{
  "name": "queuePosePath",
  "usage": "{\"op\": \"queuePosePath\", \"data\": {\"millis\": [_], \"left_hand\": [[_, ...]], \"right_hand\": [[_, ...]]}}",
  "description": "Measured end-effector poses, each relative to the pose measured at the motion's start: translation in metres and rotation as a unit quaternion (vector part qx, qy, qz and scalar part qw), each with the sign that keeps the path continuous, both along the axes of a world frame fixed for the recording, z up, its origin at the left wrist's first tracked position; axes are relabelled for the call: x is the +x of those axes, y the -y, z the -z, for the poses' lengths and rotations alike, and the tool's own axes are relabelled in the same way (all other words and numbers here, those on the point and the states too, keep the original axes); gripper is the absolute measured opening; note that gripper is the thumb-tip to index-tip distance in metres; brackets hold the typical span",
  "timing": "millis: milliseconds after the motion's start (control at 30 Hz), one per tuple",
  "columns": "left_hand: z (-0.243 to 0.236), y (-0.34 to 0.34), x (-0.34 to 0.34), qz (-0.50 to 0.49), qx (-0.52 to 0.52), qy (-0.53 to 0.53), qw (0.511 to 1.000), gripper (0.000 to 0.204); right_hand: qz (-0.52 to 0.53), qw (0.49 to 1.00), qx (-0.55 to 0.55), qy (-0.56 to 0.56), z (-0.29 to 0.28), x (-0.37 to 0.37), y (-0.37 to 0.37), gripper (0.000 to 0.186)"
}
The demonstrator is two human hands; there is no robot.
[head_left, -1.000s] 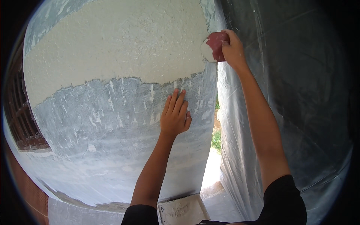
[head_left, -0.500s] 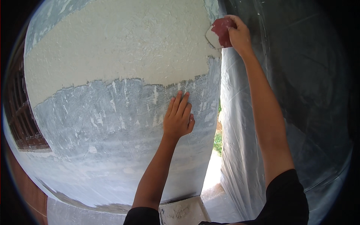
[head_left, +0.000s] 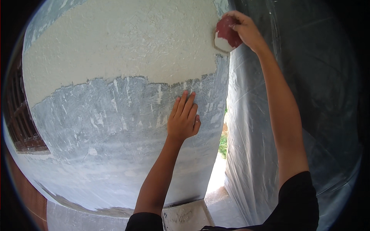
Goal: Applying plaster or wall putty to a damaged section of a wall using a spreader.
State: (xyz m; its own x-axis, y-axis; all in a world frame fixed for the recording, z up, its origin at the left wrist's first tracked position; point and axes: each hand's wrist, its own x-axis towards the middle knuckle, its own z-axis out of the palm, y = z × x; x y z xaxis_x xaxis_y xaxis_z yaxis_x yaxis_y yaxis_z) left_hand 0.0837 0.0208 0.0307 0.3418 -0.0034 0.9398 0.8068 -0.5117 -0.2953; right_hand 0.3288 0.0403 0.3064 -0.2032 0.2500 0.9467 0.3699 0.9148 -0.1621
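So the right hand point(head_left: 250, 32) is gripping a flat red scraper point(head_left: 230, 31), thumb on the face toward the camera and the other fingers curling around the upper edge, so they're basically closed on it. My guess is the scraper is being pinched by its edge to leave the opposite side free against the wall. A cream smear point(head_left: 222, 43) is sitting on it, down and left of those fingers, right by the wall's edge.

The left hand point(head_left: 184, 119) isn't gripping anything. Its fingers are pointing up, slightly spread, and seem to be resting flat on the grey wall point(head_left: 127, 115), probably for steadying. The cream coat point(head_left: 127, 46) is starting just above those fingertips, so they're staying off it, maybe to avoid marking it.

Plastic sheeting point(head_left: 250, 123) is hanging below and right of the right fingers. A bright gap point(head_left: 222, 148) is showing to the right of the left fingers. Well off to their left, a brown barred frame point(head_left: 27, 123) is bending into the dark rim.

Hard to make out: the far fingers behind the scraper are hiding, its edge is blurring, and the left palm is facing away. Below the left fingers, a pale tray-like thing point(head_left: 198, 213) is getting cut off; can't tell what it is.
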Motion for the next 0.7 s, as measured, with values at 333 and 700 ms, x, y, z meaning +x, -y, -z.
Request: {"op": "queuePosePath", "data": {"millis": [333, 700], "left_hand": [[0.000, 0.000, 0.000, -0.017, 0.002, 0.000, 1.000, 0.028], [0.001, -0.001, 0.001, -0.005, 0.000, -0.003, 1.000, 0.028]], "right_hand": [[0.002, 0.998, 0.002, -0.065, 0.015, -0.018, 0.007, 0.039], [0.100, 0.990, 0.036, -0.095, 0.025, -0.009, -0.014, 0.039]]}}
